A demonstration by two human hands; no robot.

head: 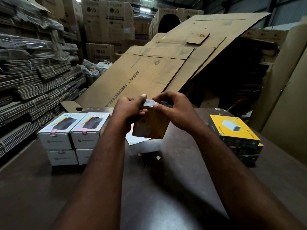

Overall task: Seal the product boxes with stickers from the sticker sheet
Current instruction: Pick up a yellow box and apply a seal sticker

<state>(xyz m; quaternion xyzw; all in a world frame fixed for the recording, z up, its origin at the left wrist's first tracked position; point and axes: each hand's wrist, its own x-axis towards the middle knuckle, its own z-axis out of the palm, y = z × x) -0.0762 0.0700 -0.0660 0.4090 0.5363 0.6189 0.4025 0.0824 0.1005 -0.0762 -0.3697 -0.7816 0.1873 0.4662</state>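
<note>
I hold a yellow product box upright above the dark table, its top end facing me. My left hand grips its upper left edge, thumb on top. My right hand clasps the upper right, and its fingertips press on the top flap, where a small sticker seems to sit. A white sticker sheet lies on the table beneath the box, mostly hidden by it.
White boxes stacked two high stand at the left, pink stickers on their front flaps. A stack of yellow-and-black boxes sits at the right. Flattened cardboard leans behind the table. Bundled cartons fill the left wall.
</note>
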